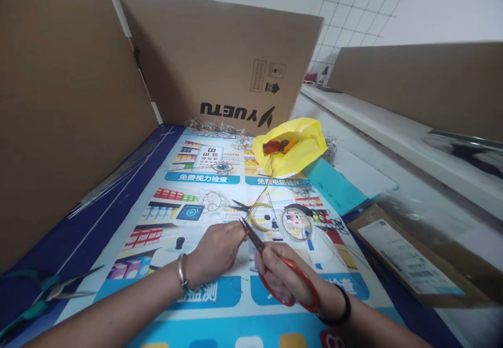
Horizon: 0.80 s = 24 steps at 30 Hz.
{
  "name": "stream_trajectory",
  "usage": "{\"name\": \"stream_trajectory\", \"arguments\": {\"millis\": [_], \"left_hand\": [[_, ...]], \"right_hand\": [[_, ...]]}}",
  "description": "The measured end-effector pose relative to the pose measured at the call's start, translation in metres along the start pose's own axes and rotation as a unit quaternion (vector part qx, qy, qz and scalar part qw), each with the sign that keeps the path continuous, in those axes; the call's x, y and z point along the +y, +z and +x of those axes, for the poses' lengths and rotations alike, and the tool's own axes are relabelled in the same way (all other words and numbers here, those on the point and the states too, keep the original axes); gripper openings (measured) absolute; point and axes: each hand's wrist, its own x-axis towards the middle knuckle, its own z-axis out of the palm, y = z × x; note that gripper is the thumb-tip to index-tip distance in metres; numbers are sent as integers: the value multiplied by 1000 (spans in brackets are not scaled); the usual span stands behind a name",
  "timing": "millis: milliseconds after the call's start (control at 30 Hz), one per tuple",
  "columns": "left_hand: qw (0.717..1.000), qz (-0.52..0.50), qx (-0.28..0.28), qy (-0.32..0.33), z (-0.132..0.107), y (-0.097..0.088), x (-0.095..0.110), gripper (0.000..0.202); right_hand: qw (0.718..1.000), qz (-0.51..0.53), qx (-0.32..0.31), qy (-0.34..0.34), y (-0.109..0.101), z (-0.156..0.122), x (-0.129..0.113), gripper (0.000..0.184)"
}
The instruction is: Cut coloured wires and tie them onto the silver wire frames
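Note:
My right hand grips red-handled scissors, their blades pointing up and left toward my left hand. My left hand, with a metal bangle on its wrist, is closed in a pinch on thin coloured cords. The cords run up to a yellow plastic bag with red and orange pieces inside. The scissor tips meet the cords right at my left fingertips. Both hands rest over a colourful printed poster on the table.
Tall cardboard walls stand at the left and back. Teal-handled pliers lie at the near left. Small black pliers, a tape roll, wire rings, a turquoise sheet and a labelled parcel lie nearby.

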Motion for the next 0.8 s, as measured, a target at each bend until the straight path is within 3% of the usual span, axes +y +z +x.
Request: {"name": "stream_trajectory", "arguments": {"millis": [200,333,433,533,700,800], "left_hand": [[1000,-7,11,7,1,3,2,20],[999,-46,-12,2,3,7,13,17],[995,-85,-16,-45,9,1,16,21],[967,-219,-44,-122,13,-8,14,28],[876,-427,-88,-206,13,-12,13,34],[884,-422,-46,-197,14,-14,13,31]], "right_hand": [[998,25,-33,-37,-1,4,2,42],[999,36,-2,-40,-1,7,5,41],[997,4,32,-72,-6,6,-2,38],[990,-64,77,-99,-15,5,-11,33],[960,-171,192,-112,-23,8,-15,25],[959,-168,200,-109,-23,12,-9,25]]}}
